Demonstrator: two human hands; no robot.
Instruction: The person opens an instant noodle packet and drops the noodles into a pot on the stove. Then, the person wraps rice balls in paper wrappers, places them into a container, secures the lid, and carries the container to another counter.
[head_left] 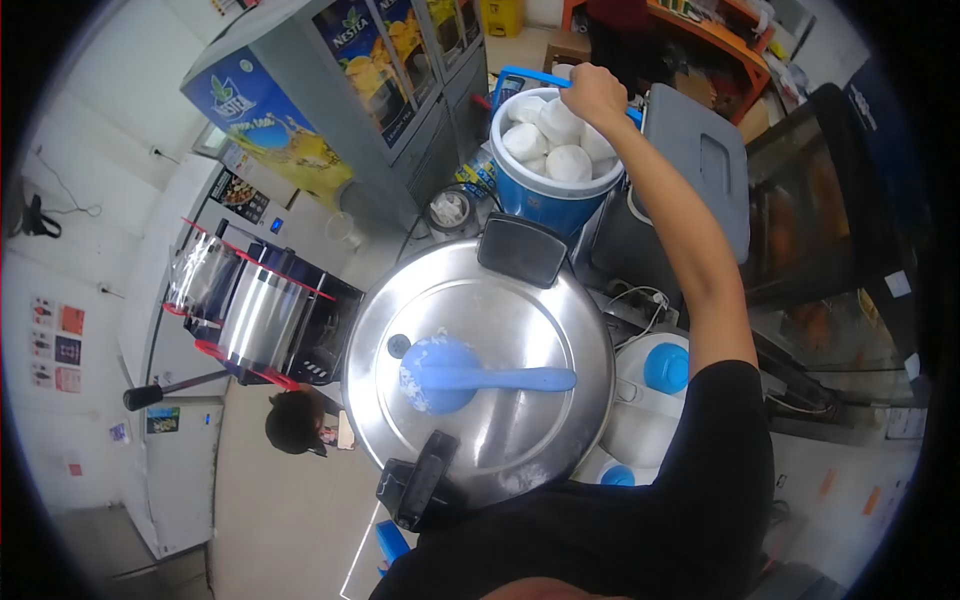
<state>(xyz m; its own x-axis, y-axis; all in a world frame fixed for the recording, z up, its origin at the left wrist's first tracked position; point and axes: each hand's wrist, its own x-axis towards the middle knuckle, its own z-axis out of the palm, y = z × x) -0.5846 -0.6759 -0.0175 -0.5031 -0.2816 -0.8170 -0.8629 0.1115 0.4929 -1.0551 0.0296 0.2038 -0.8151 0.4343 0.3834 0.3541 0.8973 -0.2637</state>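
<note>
My right hand is closed round the blue carrying handle of a blue bucket-shaped cooler. Inside the cooler's white rim are several round white bundles. Closer to me is a large round steel pot lid with a black grip at its far side and a black fitting at its near side. A blue rice paddle with white bits stuck on it lies on the lid. My left hand does not show. By my dark clothing, a blue piece is partly visible.
A drink dispenser stands far left of the cooler. To the right are a grey lidded bin and a glass-sided cabinet. Steel pots stand at left. A person's head shows below them; another person is behind.
</note>
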